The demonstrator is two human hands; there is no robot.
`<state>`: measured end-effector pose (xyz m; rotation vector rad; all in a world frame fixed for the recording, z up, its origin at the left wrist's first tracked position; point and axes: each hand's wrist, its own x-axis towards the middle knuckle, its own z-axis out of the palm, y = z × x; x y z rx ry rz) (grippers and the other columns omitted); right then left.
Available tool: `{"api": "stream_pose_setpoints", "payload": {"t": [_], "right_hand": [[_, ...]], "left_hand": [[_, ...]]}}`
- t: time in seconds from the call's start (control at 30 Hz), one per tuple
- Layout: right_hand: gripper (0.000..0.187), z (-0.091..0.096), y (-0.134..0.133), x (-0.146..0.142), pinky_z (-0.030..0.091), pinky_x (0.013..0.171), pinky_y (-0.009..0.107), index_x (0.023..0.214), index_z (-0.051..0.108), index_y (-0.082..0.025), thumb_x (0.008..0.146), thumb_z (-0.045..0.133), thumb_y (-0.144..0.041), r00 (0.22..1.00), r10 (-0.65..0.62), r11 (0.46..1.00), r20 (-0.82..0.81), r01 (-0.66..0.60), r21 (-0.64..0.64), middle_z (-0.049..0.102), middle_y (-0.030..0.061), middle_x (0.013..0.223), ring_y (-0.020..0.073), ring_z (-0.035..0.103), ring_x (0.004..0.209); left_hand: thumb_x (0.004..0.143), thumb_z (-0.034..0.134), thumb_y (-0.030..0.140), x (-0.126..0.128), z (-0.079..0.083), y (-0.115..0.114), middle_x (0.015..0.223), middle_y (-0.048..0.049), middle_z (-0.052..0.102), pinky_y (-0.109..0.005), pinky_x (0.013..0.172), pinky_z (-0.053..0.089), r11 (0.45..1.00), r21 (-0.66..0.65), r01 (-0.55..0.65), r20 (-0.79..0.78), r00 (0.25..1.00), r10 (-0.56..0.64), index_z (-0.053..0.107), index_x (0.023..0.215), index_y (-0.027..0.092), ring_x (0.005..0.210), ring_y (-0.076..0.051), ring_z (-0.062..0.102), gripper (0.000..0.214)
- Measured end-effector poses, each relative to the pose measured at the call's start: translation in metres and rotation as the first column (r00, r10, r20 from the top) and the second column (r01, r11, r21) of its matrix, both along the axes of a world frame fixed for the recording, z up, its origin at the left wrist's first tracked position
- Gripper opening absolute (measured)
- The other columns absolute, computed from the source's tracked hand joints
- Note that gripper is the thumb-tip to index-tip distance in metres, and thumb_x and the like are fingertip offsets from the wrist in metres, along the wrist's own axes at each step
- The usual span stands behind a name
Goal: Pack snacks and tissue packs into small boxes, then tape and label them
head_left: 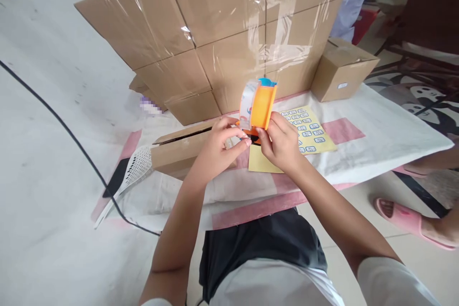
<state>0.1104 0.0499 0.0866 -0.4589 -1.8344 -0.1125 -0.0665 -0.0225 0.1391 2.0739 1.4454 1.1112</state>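
An orange tape dispenser [263, 106] with a blue part at the top carries a roll of packing tape [248, 105] and is raised over the table. My right hand [281, 141] is closed around its lower end. Close against the dispenser's dark lower edge, my left hand [222, 146] has thumb and forefinger pinched together; whatever lies between them is too small to make out. Beneath the hands is a yellow sheet of printed labels [313, 133], partly covered by my right hand. A narrow cardboard box [179, 153] lies left of and behind my left hand.
Stacked cardboard boxes [229, 14] wrapped in clear film stand at the back. A small labelled box [342, 69] sits at the right. A white perforated rack [138, 165] and a black cable [71, 136] are at the left. Another person's foot in a pink slipper [405, 217] shows at right.
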Motion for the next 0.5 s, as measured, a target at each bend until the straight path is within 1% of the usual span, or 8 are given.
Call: {"api": "stream_pose_setpoints", "payload": {"t": [0.07, 0.13, 0.23, 0.3, 0.37, 0.4, 0.47, 0.5], "right_hand": [[0.014, -0.004, 0.003, 0.001, 0.043, 0.062, 0.032, 0.098, 0.058, -0.021, 0.104, 0.046, -0.019, 0.999, -0.052, 0.998, -0.008, 0.052, -0.029, 0.062, 0.0058, 0.091, 0.0193, 0.058, 0.075], [0.015, -0.007, 0.006, 0.002, 0.042, 0.061, 0.032, 0.098, 0.058, -0.021, 0.105, 0.045, -0.021, 0.996, -0.083, 0.995, -0.019, 0.082, -0.058, 0.061, 0.0059, 0.091, 0.0191, 0.057, 0.074], [0.018, -0.009, 0.011, 0.004, 0.042, 0.062, 0.032, 0.096, 0.058, -0.021, 0.106, 0.044, -0.024, 0.994, -0.106, 0.990, -0.031, 0.103, -0.100, 0.060, 0.0063, 0.091, 0.0197, 0.057, 0.076], [0.020, -0.010, 0.015, 0.005, 0.042, 0.063, 0.033, 0.094, 0.058, -0.021, 0.107, 0.043, -0.025, 0.993, -0.107, 0.985, -0.042, 0.100, -0.138, 0.059, 0.0063, 0.089, 0.0197, 0.057, 0.076], [0.022, -0.012, 0.016, 0.005, 0.041, 0.063, 0.033, 0.093, 0.057, -0.021, 0.108, 0.042, -0.027, 0.993, -0.108, 0.977, -0.055, 0.096, -0.190, 0.059, 0.0062, 0.087, 0.0197, 0.056, 0.075], [0.023, -0.013, 0.016, 0.005, 0.040, 0.063, 0.034, 0.092, 0.057, -0.022, 0.108, 0.041, -0.028, 0.991, -0.114, 0.971, -0.064, 0.098, -0.217, 0.058, 0.0061, 0.087, 0.0197, 0.055, 0.074], [0.023, -0.015, 0.014, 0.003, 0.038, 0.062, 0.034, 0.091, 0.056, -0.023, 0.108, 0.042, -0.030, 0.987, -0.135, 0.956, -0.089, 0.106, -0.274, 0.058, 0.0056, 0.085, 0.0196, 0.053, 0.073], [0.024, -0.016, 0.012, 0.002, 0.037, 0.062, 0.034, 0.090, 0.055, -0.023, 0.108, 0.042, -0.031, 0.984, -0.145, 0.948, -0.106, 0.108, -0.299, 0.057, 0.0052, 0.085, 0.0194, 0.052, 0.072]], "left_hand": [[0.095, 0.066, 0.030, 0.004, -0.001, -0.002, 0.113, -0.0053, 0.069, -0.041, 0.107, 0.045, 1.000, -0.005, -0.014, 0.020, 1.000, 0.014, 0.071, 0.089, 0.022, 0.119, -0.024, 0.061, 0.011], [0.097, 0.064, 0.032, 0.006, -0.001, -0.004, 0.109, -0.0042, 0.073, -0.038, 0.102, 0.048, 0.999, -0.038, -0.033, 0.070, 0.997, 0.036, 0.071, 0.092, 0.023, 0.114, -0.022, 0.064, 0.013], [0.099, 0.061, 0.037, 0.007, 0.001, -0.009, 0.092, -0.0026, 0.073, -0.033, 0.085, 0.052, 0.986, -0.166, -0.028, 0.169, 0.984, 0.056, 0.071, 0.097, 0.022, 0.092, -0.019, 0.068, 0.018], [0.099, 0.059, 0.038, 0.007, 0.003, -0.012, 0.078, -0.0001, 0.066, -0.030, 0.075, 0.050, 0.962, -0.271, 0.015, 0.208, 0.977, 0.043, 0.069, 0.101, 0.022, 0.078, -0.016, 0.065, 0.019], [0.099, 0.058, 0.035, 0.008, 0.003, -0.015, 0.069, 0.0032, 0.058, -0.027, 0.066, 0.047, 0.934, -0.355, 0.044, 0.246, 0.968, 0.047, 0.065, 0.117, 0.023, 0.068, -0.013, 0.059, 0.022], [0.099, 0.057, 0.034, 0.009, 0.003, -0.017, 0.066, 0.0050, 0.054, -0.026, 0.063, 0.045, 0.923, -0.381, 0.046, 0.273, 0.960, 0.065, 0.060, 0.128, 0.025, 0.064, -0.013, 0.055, 0.030], [0.099, 0.058, 0.032, 0.013, 0.001, -0.021, 0.064, 0.0076, 0.050, -0.024, 0.058, 0.041, 0.919, -0.393, 0.033, 0.341, 0.933, 0.112, 0.044, 0.146, 0.028, 0.058, -0.011, 0.051, 0.049], [0.099, 0.058, 0.032, 0.015, -0.001, -0.023, 0.066, 0.0078, 0.050, -0.024, 0.056, 0.040, 0.923, -0.384, 0.022, 0.372, 0.919, 0.133, 0.038, 0.149, 0.030, 0.057, -0.011, 0.049, 0.054]]}}
